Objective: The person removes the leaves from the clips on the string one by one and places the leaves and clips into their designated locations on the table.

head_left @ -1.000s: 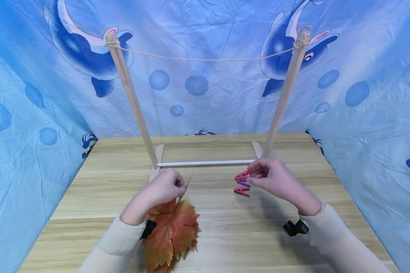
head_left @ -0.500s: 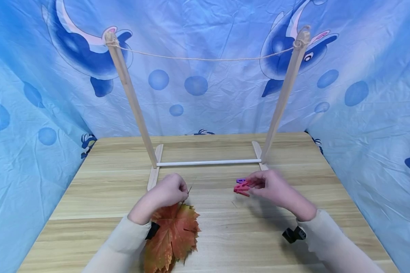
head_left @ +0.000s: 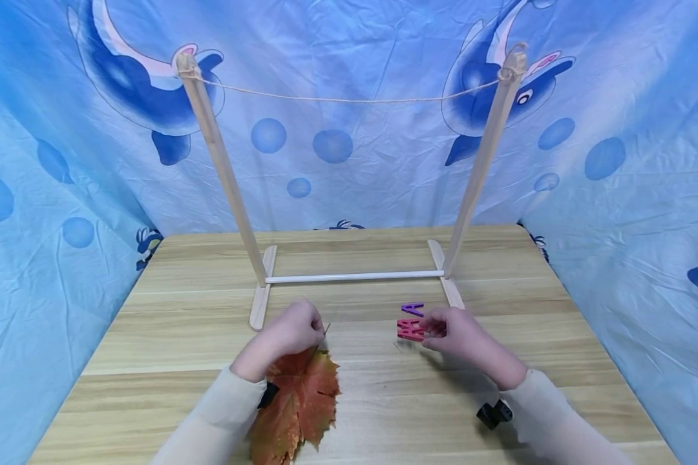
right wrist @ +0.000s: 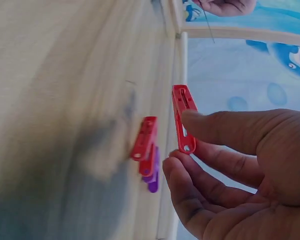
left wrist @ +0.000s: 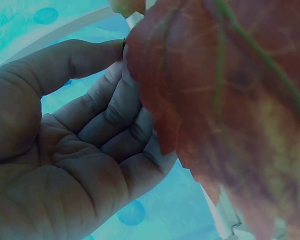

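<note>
My left hand (head_left: 293, 329) pinches the thin stem (head_left: 327, 328) of an orange-red maple leaf (head_left: 313, 397). The leaf hangs below that hand, and its underside with green veins (left wrist: 255, 47) fills much of the left wrist view. Between thumb and fingertips, my right hand (head_left: 462, 336) holds a red clothespin (right wrist: 183, 117). Another red clothespin (right wrist: 146, 139) lies on the table below it; the two overlap in the head view. Just behind them on the tabletop is a purple clothespin (head_left: 412, 309).
A frame of two wooden posts (head_left: 223, 171) stands at the back, joined low down by a white rod (head_left: 355, 277). A string (head_left: 349, 101) sags slightly between the post tops. Blue dolphin-print cloth (head_left: 349, 187) surrounds the wooden table (head_left: 372, 413).
My right hand has lowered toward the front with the red clothespin, uncovering the purple one. The left hand has shifted slightly right and forward to the viewer, still pinching the leaf's stem.
</note>
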The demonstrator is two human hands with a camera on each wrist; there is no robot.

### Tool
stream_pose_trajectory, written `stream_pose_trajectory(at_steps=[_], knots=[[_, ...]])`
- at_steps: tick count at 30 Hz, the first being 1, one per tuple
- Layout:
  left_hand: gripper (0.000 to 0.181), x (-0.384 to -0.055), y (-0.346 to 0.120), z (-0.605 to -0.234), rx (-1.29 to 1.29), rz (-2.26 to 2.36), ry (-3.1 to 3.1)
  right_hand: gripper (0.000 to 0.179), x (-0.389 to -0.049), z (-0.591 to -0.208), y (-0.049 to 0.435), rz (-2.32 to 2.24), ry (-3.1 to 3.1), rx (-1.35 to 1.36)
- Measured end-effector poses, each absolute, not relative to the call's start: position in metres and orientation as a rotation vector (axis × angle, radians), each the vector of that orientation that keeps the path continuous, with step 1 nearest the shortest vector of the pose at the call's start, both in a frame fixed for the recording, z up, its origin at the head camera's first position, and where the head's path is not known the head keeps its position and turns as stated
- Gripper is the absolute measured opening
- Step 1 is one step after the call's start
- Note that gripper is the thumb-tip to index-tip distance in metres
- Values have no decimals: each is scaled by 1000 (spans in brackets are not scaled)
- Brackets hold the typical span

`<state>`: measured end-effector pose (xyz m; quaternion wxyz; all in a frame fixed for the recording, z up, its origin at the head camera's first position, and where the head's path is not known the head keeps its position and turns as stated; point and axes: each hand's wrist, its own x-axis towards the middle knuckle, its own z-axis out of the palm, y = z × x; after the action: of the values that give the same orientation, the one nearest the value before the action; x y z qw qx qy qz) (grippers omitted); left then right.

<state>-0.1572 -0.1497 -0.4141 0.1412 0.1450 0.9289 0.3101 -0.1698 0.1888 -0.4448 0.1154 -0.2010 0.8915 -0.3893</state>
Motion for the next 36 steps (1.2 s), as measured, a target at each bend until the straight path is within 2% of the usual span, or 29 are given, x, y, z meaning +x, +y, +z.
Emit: stream_pose_trajectory(at_steps=[6, 16, 27, 36], knots=[[23, -159, -146, -423, 417, 918, 2687, 21, -164, -454, 188, -1114, 2664, -570], [26, -162, -144, -437, 390, 927, 2741, 23, -161, -462, 188, -1085, 2726, -601], [24, -160, -142, -445, 319, 938, 2733, 25, -164, -471, 188, -1061, 2746, -494], [19, -160, -144, -448, 439, 993, 2738, 22, -161, -471, 186, -1023, 2748, -461]])
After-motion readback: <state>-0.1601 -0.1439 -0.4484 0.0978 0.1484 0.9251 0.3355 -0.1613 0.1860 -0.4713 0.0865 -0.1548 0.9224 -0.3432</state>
